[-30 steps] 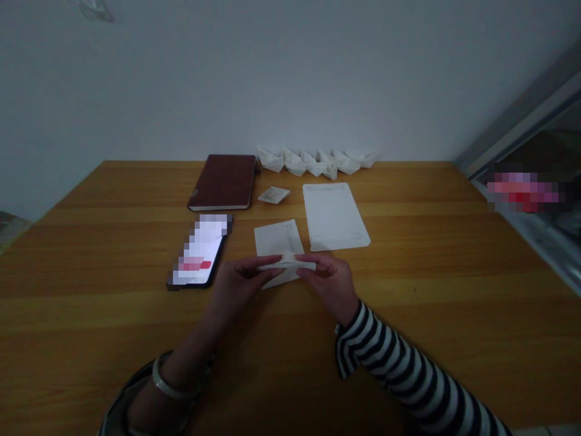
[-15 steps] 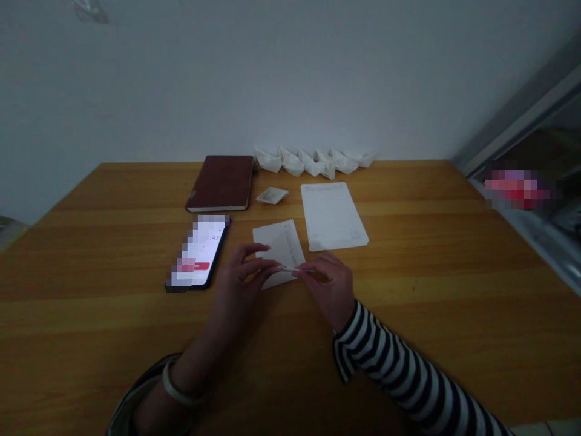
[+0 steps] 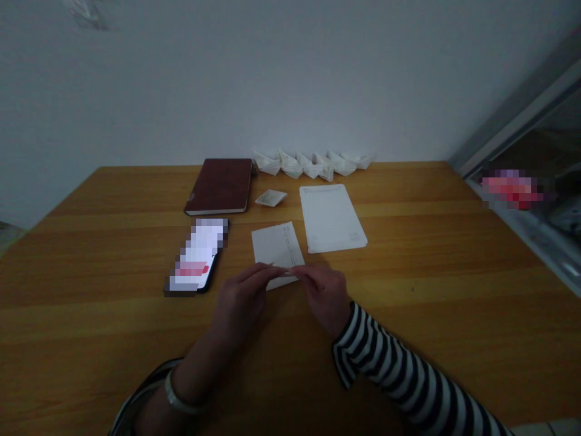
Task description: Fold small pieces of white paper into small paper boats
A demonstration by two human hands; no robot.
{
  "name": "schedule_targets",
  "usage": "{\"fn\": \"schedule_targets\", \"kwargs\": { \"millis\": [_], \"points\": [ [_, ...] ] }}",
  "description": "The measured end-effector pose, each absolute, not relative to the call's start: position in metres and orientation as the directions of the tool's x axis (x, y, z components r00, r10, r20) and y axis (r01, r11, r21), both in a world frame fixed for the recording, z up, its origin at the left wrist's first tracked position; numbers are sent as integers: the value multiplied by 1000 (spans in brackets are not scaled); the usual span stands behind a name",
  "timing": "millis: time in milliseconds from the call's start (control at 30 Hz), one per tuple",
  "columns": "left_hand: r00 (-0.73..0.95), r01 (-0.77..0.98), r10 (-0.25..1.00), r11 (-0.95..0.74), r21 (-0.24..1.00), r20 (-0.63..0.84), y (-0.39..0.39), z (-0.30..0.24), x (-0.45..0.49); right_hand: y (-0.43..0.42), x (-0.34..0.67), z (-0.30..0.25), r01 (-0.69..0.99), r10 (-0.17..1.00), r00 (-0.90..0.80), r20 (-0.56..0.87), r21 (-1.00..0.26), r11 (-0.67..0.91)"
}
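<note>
My left hand (image 3: 240, 297) and my right hand (image 3: 322, 293) meet at the fingertips, pinching a thin flattened fold of white paper (image 3: 287, 272) between them. The fingers hide most of that fold. Both hands hover at the near edge of a loose white paper sheet (image 3: 276, 245), which lies on the wooden table (image 3: 113, 254). A bangle (image 3: 179, 393) circles my left wrist, and a black-and-white striped sleeve (image 3: 399, 369) covers my right arm.
A lined paper pad (image 3: 331, 218) lies right of the sheet. Farther back are a small folded paper boat (image 3: 271, 198), a row of several paper boats (image 3: 312, 165) by the wall, a brown notebook (image 3: 220, 186), and a phone (image 3: 195, 257) at left.
The paper between my hands has gone from a wider fold to a thin flattened one. My left fingers have closed back onto it. The whole view has shifted slightly.
</note>
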State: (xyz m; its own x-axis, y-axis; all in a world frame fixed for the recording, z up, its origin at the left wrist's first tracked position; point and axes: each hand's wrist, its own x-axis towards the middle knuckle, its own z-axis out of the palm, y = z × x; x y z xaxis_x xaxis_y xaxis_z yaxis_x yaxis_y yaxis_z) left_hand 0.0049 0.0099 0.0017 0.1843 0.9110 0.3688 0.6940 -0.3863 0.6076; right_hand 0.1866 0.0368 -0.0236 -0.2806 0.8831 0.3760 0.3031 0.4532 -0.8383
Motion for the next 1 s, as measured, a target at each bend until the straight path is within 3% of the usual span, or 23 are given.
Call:
{"fn": "schedule_targets", "kwargs": {
  "millis": [133,333,433,600,700,800,1000],
  "points": [
    [147,617,934,-344,708,326,13,4,1,38,189,-25,193,888,-259,379,-881,432],
    [47,410,993,-121,904,112,23,8,0,46,186,-24,-37,982,-4,186,-982,186],
    [59,400,995,-100,911,83,24,9,2,48,183,-25,-71,993,7,116,-991,116],
    [31,473,994,-108,874,106,19,4,7,47,181,-25,-219,991,-114,72,-975,45],
    [-48,520,970,-180,835,238,15,1,9,47,181,-27,-210,988,-150,-16,-977,-48],
    [-17,552,936,-286,783,353,11,0,12,48,182,-29,-159,989,-140,-50,-985,-73],
    [31,416,989,-146,898,147,8,4,20,51,186,-28,-100,995,-101,11,-995,1]
  ]
}}
